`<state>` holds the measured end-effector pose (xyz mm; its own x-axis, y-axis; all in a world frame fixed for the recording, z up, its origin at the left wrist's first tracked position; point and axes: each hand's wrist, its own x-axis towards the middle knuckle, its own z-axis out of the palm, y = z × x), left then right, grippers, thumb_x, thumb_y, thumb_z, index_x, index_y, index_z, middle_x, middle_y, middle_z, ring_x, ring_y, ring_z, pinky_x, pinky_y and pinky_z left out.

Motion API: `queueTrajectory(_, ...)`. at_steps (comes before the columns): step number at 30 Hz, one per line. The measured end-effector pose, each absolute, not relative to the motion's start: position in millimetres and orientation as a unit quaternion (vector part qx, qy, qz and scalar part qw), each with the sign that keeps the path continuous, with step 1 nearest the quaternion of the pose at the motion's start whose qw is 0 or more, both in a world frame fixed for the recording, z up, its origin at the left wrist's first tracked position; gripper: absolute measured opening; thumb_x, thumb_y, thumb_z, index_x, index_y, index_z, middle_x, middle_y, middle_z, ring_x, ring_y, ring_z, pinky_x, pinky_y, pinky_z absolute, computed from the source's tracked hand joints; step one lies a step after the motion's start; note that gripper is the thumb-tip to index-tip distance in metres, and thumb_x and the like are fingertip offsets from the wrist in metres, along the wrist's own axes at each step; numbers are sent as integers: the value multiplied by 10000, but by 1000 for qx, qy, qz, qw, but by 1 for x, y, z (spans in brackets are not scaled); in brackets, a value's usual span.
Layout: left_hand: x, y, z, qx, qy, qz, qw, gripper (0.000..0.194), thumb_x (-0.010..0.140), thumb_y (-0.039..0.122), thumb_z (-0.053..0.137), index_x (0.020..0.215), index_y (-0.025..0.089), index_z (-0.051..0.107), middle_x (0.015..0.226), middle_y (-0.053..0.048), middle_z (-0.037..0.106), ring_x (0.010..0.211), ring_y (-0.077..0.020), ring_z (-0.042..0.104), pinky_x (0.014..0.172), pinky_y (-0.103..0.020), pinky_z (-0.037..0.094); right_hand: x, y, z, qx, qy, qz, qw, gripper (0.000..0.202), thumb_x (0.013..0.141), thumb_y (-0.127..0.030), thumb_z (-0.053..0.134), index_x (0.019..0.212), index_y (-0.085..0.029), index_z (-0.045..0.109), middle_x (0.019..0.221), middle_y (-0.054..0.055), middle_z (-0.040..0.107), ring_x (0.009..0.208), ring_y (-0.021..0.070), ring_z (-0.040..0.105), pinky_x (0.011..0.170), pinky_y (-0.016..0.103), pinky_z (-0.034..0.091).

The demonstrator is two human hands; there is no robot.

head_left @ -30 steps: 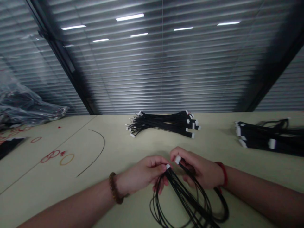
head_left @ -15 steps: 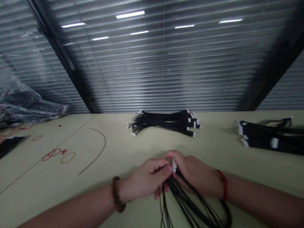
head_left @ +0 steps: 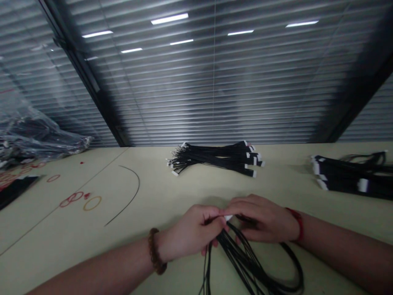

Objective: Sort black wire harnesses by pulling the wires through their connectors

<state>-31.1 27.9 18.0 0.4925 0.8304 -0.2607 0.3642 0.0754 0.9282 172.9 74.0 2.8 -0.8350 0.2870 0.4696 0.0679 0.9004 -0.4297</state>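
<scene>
From the head camera, the left hand and right hand met fingertip to fingertip, both pinched on the white connectors of a looped black wire bundle lying on the table just before the person. It looked like the ends were being evened up; a steady pinch seemed needed next. Beyond lay a wire stack, more cables, rubber bands, a plastic bag and closed blinds.

Black cables glossy plastic; table matt smooth; bracelet wooden beads.
</scene>
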Motion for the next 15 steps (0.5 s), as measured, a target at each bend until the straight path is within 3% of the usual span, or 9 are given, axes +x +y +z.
queueTrajectory(4, -33, 27, 17, 651, 449, 197, 579, 271, 853, 349, 455, 693, 152, 549, 497, 60, 458, 368, -54, 367, 343, -169, 273, 170, 70, 1, -132, -925, 230, 274, 260, 831, -386, 606, 935, -149, 579, 725, 28, 599, 640, 106, 516, 588, 218, 366)
queueTrajectory(10, -32, 26, 11, 629, 449, 210, 598, 159, 805, 257, 513, 680, 161, 538, 477, 76, 441, 324, -44, 352, 304, -159, 259, 152, 54, 10, -260, -864, 329, 280, 266, 803, -369, 645, 709, -140, 548, 619, -22, 539, 549, 61, 446, 505, 187, 298)
queueTrajectory(15, -28, 30, 6, 610, 427, 219, 631, 323, 795, 420, 543, 601, 172, 472, 462, 56, 471, 311, -46, 383, 293, -159, 259, 153, 57, 2, -309, -799, 437, 275, 290, 800, -360, 649, 691, -128, 514, 574, -53, 463, 502, 43, 398, 462, 169, 300)
